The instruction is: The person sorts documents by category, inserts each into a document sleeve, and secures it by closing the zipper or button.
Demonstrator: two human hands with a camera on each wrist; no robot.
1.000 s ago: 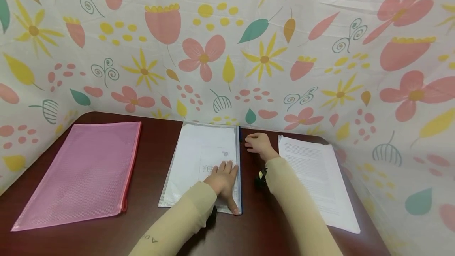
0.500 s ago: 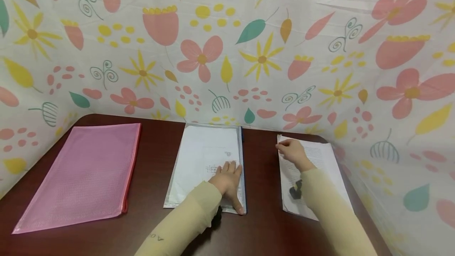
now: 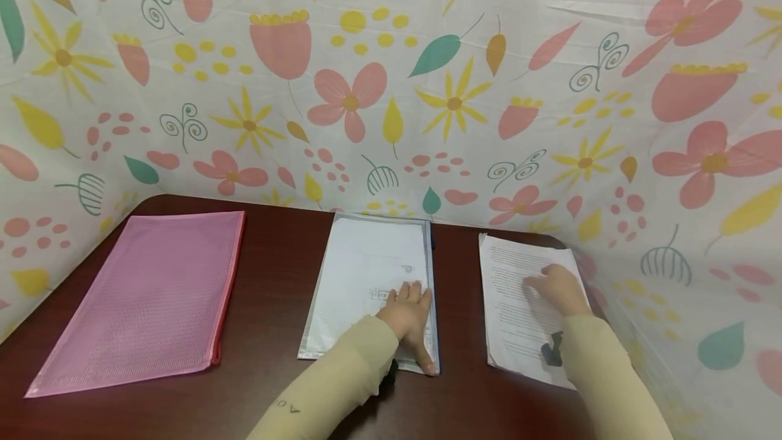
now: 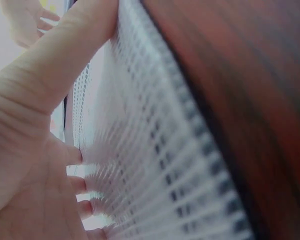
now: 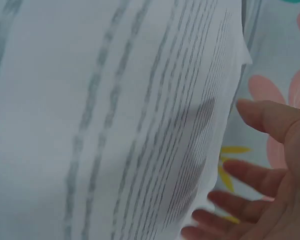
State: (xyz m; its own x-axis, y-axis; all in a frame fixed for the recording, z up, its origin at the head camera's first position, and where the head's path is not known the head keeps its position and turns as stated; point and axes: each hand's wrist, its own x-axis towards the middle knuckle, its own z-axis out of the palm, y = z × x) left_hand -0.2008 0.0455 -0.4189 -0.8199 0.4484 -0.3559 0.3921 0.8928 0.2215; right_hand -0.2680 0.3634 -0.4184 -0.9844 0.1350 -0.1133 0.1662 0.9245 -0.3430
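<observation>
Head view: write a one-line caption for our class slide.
Left hand on a clear folder, right hand over printed pages, a pink folder at far left.

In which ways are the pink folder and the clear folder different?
The pink folder has a red edge; the clear folder has a blue one. White paper shows through the clear folder; none shows through the pink folder. The left hand rests on the clear folder, while no hand touches the pink folder. Both lie flat on the dark table.
</observation>
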